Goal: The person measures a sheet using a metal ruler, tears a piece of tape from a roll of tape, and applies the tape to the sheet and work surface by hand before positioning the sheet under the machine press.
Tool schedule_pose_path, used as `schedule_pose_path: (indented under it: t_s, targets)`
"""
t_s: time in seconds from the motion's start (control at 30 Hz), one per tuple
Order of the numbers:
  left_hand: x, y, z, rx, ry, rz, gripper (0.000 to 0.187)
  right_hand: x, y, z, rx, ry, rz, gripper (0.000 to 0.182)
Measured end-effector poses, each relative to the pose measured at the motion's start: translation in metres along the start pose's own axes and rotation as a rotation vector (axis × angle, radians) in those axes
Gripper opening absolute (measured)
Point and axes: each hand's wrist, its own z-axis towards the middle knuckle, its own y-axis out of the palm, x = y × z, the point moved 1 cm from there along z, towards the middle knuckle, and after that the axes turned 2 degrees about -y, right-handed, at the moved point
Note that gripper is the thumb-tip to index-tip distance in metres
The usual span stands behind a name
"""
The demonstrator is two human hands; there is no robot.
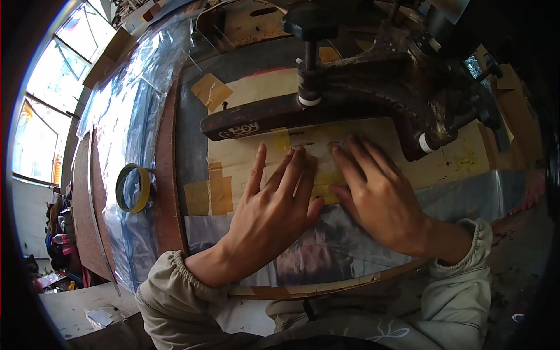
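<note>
My left hand (273, 204) lies palm down on a pale tan sheet (227, 153), fingers stretched out and the index or little finger set apart. To its right, my right hand (382, 195) rests flat on the same sheet with its fingers extended. Nothing shows in either hand; what is under the palms is hidden. Brown tape (220, 189) holds the sheet's left side. Just beyond the fingertips runs a dark metal clamp bar (251, 121) with white lettering. Grey plastic film (204, 230) covers the near edge under my wrists.
A heavy dark machine arm (373, 76) with a black knob (309, 22) overhangs the table. At left, a yellow tape roll (133, 188) stands on clear plastic sheeting (131, 111). A thin metal strip (98, 216) lies beside it. Windows (58, 64) are far left.
</note>
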Motion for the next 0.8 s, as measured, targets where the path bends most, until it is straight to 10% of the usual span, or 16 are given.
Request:
schedule_pose_path:
  t_s: [0.8]
  targets:
    - [0.0019, -0.0031, -0.0073, 0.041, -0.034, 0.078, 0.049, -0.0038, 0.0043, -0.0065, -0.120, 0.014, 0.027, 0.055]
